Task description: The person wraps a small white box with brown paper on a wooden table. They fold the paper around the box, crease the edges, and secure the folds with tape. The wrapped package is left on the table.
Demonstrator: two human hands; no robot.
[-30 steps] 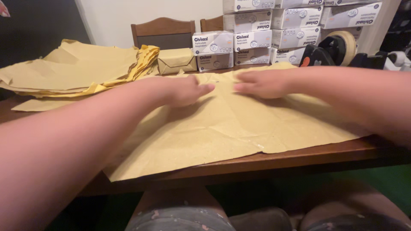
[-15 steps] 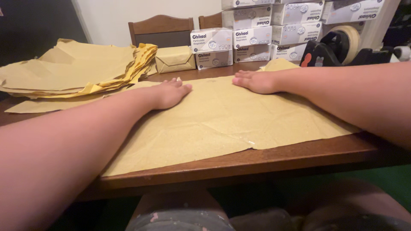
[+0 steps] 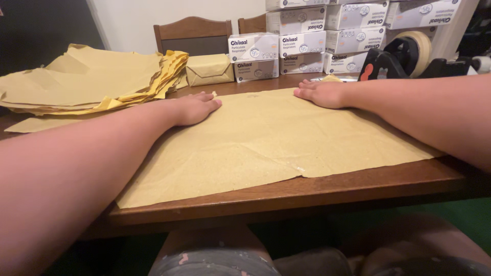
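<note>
A large sheet of brown wrapping paper (image 3: 266, 143) lies spread flat on the wooden table (image 3: 307, 191), creased near its front edge. My left hand (image 3: 194, 107) rests palm down on the sheet's far left corner, fingers together and flat. My right hand (image 3: 322, 93) presses palm down on the far right part of the sheet, fingers pointing left. Neither hand holds anything. Both forearms stretch across the paper from the near side.
A thick stack of brown paper sheets (image 3: 87, 82) lies at the back left. A paper-wrapped box (image 3: 209, 70) sits behind it, beside stacked white cartons (image 3: 307, 41). A tape dispenser (image 3: 404, 53) stands at the back right. Two wooden chairs (image 3: 192, 33) face the table.
Both hands have slid apart along the far edge of the sheet, left hand leftward and right hand rightward, flattening the paper. The view has tilted slightly.
</note>
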